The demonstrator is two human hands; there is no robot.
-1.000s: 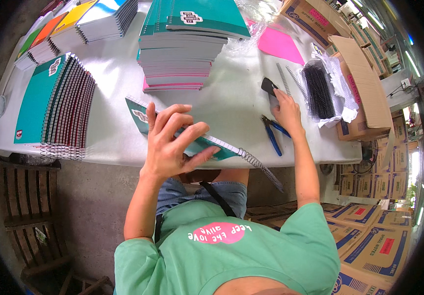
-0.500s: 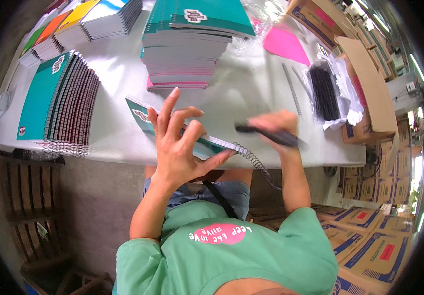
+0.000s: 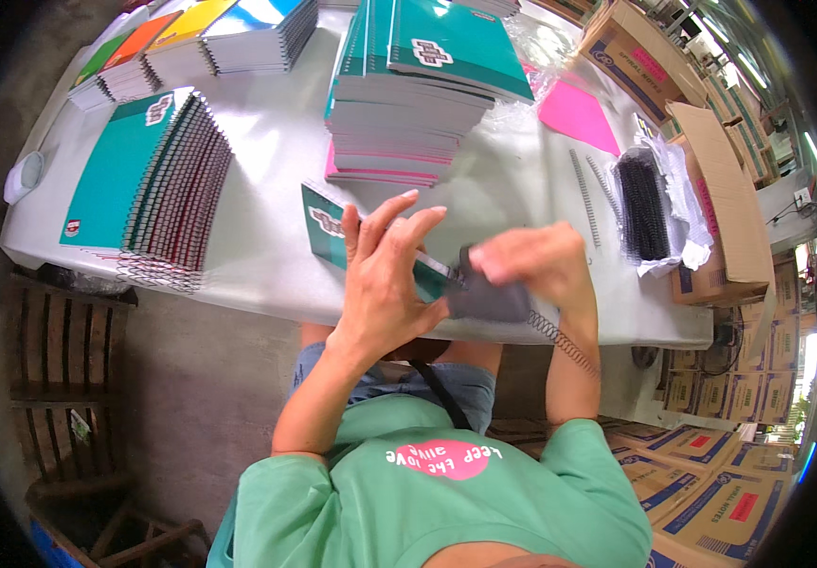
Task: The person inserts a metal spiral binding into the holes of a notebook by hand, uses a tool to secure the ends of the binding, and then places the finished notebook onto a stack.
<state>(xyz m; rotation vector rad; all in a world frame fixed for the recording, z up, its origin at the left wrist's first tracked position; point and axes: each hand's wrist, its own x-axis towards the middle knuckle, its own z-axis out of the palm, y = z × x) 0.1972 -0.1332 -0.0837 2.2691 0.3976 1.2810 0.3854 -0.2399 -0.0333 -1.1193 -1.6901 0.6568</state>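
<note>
My left hand grips a teal-covered notebook, held tilted on edge near the table's front, its upper fingers raised and spread. From the notebook's right end a dark spiral wire coil trails down past my right wrist. My right hand holds a dark tool against or close to that end. Motion smears the tool, so its exact kind and the contact are unclear.
Behind my hands rises a tall stack of teal notebooks. Bound teal notebooks stand at left, with coloured notebooks beyond. At right are loose coils, a bundle of black coils, pink sheets and an open cardboard box.
The dark tool has moved leftward to the notebook's end and is strongly blurred. The scene has shifted slightly right and down in view. My left hand still holds the notebook.
</note>
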